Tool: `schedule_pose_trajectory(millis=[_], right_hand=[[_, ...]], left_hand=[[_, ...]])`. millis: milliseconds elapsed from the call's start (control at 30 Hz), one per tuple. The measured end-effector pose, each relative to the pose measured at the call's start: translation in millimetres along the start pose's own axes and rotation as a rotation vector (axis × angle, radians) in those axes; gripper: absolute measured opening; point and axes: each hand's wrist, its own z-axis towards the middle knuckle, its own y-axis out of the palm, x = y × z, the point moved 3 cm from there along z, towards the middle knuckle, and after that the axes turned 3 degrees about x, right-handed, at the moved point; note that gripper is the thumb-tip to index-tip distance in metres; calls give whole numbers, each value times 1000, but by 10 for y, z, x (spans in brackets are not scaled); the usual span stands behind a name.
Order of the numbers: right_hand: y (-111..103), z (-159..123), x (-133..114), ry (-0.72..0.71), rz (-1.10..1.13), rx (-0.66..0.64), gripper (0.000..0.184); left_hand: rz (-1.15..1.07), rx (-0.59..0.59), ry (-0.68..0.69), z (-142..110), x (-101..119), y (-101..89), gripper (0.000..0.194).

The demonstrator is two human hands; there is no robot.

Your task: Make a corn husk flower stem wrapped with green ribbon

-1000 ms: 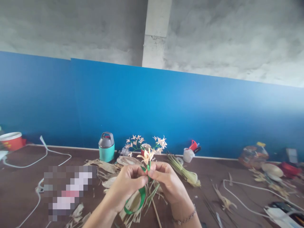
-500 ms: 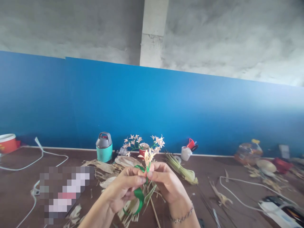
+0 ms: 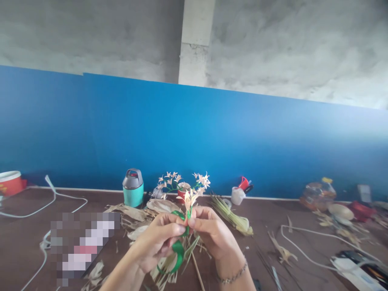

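A cream-petalled artificial flower (image 3: 190,199) stands upright between my hands on a green-wrapped stem. My right hand (image 3: 210,228) pinches that stem just under the petals, thumb against fingers. At the same spot my left hand (image 3: 162,236) is closed, its thumb and forefinger gripping green tape (image 3: 178,256). The tape hangs from this hand in a loose curl. Both hands' fingertips meet and partly hide the stem. Behind them, small pale flowers (image 3: 201,184) on green stems rise around a red cup (image 3: 182,194). Dried husks (image 3: 163,205) lie beneath and left of the hands.
A teal jar (image 3: 133,195) stands at the back left. Right of the hands lie a bundle of pale green strips (image 3: 233,218) and a white cup (image 3: 238,196) with tools. White cable (image 3: 318,233) crosses the right; a blue partition (image 3: 194,133) borders the table.
The camera view shifted slightly right early on. My left fingers have moved a little around the stem, and the green tape's hanging loop has changed shape. Both hands stay nearly still lately.
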Motion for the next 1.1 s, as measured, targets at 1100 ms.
schedule_pose_trajectory(millis=[1100], right_hand=[[-10,43,-28,-51,-469,316,17]], left_hand=[[568,301,342,-28,104,68,13]])
